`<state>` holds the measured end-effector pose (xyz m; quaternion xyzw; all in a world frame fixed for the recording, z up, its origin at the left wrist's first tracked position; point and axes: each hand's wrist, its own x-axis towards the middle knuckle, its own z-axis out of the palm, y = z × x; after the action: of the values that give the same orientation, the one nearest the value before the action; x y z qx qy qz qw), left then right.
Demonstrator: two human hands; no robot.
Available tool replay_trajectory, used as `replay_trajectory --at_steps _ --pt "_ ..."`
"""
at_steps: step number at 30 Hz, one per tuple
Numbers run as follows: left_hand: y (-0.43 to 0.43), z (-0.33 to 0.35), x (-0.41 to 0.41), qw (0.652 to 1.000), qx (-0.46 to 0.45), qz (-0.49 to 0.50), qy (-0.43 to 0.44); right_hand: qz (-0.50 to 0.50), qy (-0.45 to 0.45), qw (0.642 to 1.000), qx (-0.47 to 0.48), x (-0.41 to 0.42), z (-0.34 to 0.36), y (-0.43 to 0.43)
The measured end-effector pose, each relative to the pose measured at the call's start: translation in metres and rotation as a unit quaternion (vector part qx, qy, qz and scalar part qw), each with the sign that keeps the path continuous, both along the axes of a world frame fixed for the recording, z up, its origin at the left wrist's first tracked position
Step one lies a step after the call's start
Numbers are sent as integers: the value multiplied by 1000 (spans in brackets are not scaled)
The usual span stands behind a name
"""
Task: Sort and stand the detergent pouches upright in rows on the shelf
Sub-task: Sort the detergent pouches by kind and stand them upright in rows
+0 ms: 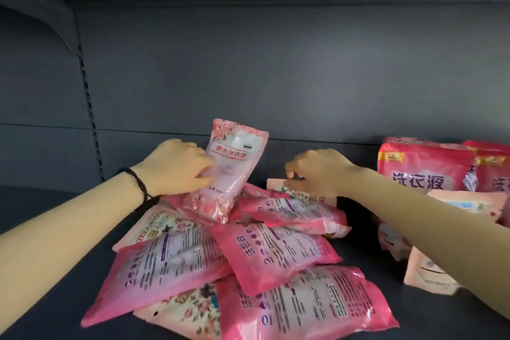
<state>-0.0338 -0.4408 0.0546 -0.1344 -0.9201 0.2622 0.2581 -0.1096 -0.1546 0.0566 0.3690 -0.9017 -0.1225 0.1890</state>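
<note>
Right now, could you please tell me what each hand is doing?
Left hand: holds the light pink pouch, tilted upright.
Right hand: pinches the peach pouch by its top edge.

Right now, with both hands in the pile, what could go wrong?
The left hand holds the pale rose pouch tilted atop the loose pile; released there, it would likely topple. The right hand pinches a peach pouch partly under a pink pouch; pulling it may shift the pile forward. The right forearm reaches past the standing pouches and could knock them.
</note>
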Motion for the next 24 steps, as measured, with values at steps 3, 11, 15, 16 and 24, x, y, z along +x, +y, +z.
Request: replay_trajectory --at_steps 3,11,15,16,24 --pt "-17 -10 -35 976 202 78 31 -71 -135 973 -173 -22 -6 -33" --pt "-14 -38 -83 703 705 21 -97 -75 -428 696 -571 -34 -27 -93" --pt "-8 -34 -88 585 809 -28 -53 -52 -442 639 -627 -23 -18 -98" --pt "-8 -32 -87 569 821 -40 -42 -48 -449 629 -633 -18 -14 -98" --pt "15 -3 -49 528 823 -187 88 71 -335 655 -674 24 20 -84"
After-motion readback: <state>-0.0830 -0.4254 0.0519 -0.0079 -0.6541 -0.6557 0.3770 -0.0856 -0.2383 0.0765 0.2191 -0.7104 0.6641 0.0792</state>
